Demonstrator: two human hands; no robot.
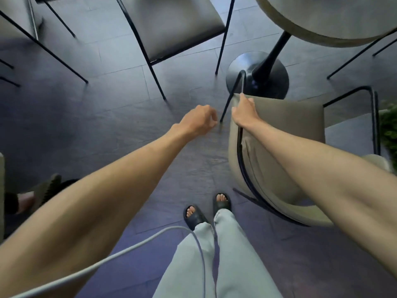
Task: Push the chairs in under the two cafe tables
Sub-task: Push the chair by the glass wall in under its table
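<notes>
A beige padded chair [285, 125] with a black metal frame stands in front of me on the right, its seat facing a round cafe table [322, 22] on a black pedestal base [257, 76]. My right hand [245, 111] grips the chair's black armrest tube at its front left corner. My left hand [198, 120] hovers left of the chair, fingers curled into a loose fist with nothing in it. A second chair [178, 26] with a grey seat and thin black legs stands left of the table, out on the dark floor.
Thin black legs of more furniture [49, 50] cross the upper left. A green plant [390, 125] sits at the right edge. A grey cable [129, 248] hangs across my trousers. My sandalled feet [207, 209] stand on dark tiles just behind the chair.
</notes>
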